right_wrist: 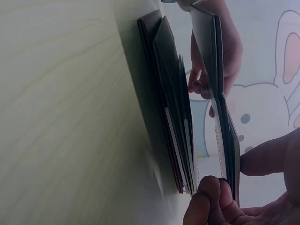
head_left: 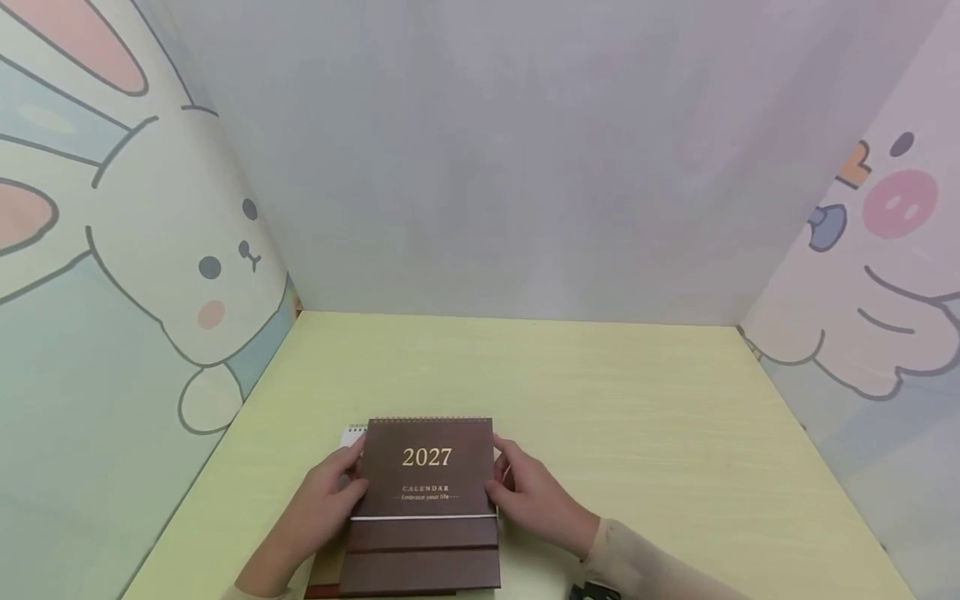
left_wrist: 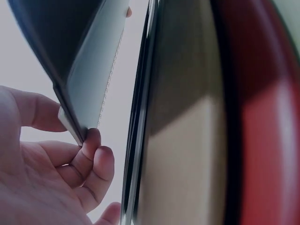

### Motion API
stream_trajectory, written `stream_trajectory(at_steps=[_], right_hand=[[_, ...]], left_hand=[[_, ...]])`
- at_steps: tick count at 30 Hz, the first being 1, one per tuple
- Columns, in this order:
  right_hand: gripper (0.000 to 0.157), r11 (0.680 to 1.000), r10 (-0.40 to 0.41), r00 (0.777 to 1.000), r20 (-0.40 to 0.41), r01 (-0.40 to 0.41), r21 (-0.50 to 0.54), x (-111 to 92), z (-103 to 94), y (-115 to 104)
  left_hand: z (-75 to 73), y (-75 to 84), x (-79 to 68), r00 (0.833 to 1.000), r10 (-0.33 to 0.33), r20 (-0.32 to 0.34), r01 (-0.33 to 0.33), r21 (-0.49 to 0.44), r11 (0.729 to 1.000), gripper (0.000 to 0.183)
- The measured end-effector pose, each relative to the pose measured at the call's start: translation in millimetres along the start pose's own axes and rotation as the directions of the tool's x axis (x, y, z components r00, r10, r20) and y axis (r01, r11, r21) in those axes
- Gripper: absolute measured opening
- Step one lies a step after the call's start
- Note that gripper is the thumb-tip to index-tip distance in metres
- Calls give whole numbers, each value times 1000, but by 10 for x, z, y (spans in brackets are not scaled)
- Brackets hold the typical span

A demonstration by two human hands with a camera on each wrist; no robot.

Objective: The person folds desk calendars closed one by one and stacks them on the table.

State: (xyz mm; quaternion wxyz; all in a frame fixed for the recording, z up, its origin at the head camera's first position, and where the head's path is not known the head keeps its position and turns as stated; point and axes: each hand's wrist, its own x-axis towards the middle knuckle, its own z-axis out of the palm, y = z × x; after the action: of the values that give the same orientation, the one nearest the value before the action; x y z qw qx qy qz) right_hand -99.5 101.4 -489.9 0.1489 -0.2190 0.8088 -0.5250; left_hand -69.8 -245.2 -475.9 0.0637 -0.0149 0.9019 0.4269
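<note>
A dark brown desk calendar with gold "2027" lettering and a spiral binding along its far edge is held between both hands. My left hand pinches its left edge, thumb on the cover and fingers underneath. At the right edge my right hand grips it the same way. In the right wrist view the calendar is lifted apart from a stack of folded calendars below. The left wrist view shows tan and red covers in that stack, close beside the left fingers.
The pale yellow tabletop runs back to a plain grey wall. Side panels carry a cartoon rabbit on the left and a pink-nosed figure on the right. A small black object shows by the right sleeve.
</note>
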Motion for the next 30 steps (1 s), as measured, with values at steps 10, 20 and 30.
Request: stream_trajectory(at_steps=[10, 20, 30], right_hand=[[76, 999, 25, 1000, 18, -24, -26, 88, 71, -3], [78, 1000, 10, 1000, 27, -10, -17, 133, 115, 21], [80, 999, 16, 998, 58, -13, -41, 156, 172, 31]], left_hand=[[-51, -51, 15, 1000, -22, -4, 22, 17, 1000, 74], [-72, -84, 16, 999, -37, -1, 37, 44, 998, 75], [-101, -126, 34, 999, -47, 8, 46, 81, 996, 76]])
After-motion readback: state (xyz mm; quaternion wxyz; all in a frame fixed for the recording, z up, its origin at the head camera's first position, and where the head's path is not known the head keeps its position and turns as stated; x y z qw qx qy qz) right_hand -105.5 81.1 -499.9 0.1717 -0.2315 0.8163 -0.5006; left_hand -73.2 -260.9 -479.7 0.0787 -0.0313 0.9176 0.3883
